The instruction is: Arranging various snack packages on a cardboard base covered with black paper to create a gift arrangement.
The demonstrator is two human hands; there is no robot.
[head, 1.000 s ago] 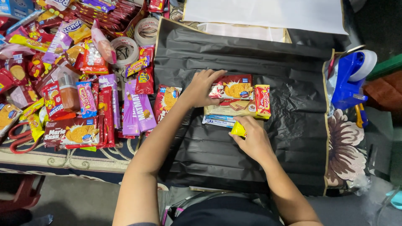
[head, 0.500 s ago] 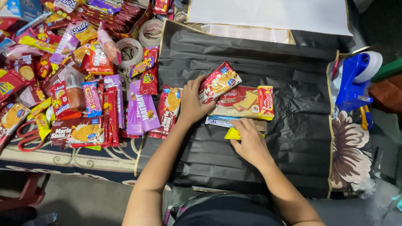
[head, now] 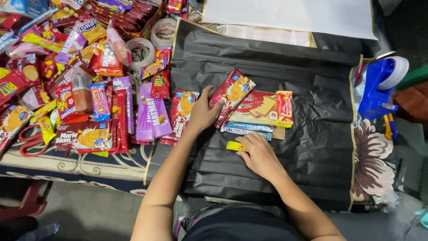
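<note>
My left hand [head: 204,111] grips the lower end of a red biscuit packet [head: 232,94], tilted against a stack of flat snack packs [head: 261,108] in the middle of a black wrapping sheet [head: 267,58]. A thin white and blue wafer pack [head: 248,129] pokes out under the stack. My right hand [head: 258,154] rests on the sheet, fingers on a small yellow sachet [head: 235,146] just below the stack. Another red biscuit packet [head: 180,114] lies flat left of my left hand.
Many snack packets [head: 89,102] crowd the left side, with purple bars [head: 151,114], tape rolls [head: 141,49] and red-handled scissors [head: 31,140]. A blue tape dispenser [head: 379,87] sits at the right on a floral cloth [head: 372,160]. White paper [head: 290,15] lies at the back.
My left hand has pulled the red biscuit packet off the top of the stack and tilted it down to the left. My right hand stayed by the yellow sachet.
</note>
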